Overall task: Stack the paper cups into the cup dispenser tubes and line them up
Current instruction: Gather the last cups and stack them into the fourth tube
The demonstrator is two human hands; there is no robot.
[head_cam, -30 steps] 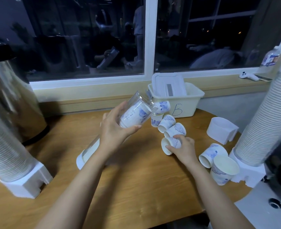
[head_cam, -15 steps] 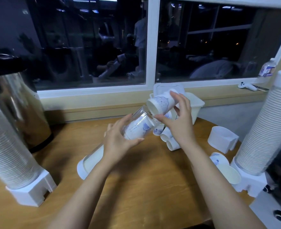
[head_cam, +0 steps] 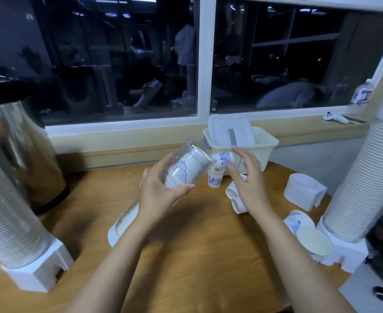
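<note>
Far-left tube: a clear dispenser tube packed with cups stands upright on a white base.
Urn: a steel urn stands behind it.
Table: a wooden table carries everything.
Held tube: a second clear tube is tilted, with its white base end low by the table and its open mouth raised toward the window. A stack of blue-patterned paper cups fills its upper part.
Left hand: the left hand is wrapped round the held tube at mid-length.
Mouth cup: 1 cup lies at the open mouth; how far in it sits is unclear.
Right hand: the right hand holds nothing, its fingers straight and spread just right of the mouth cup; contact cannot be told.
Loose cups: 1 upright cup stands below the mouth, and 2 tipped cups lie under the right hand.
Bin: a white bin sits by the window.
Right tube: a full tube stands upright, with 2 more cups at its base.
</note>
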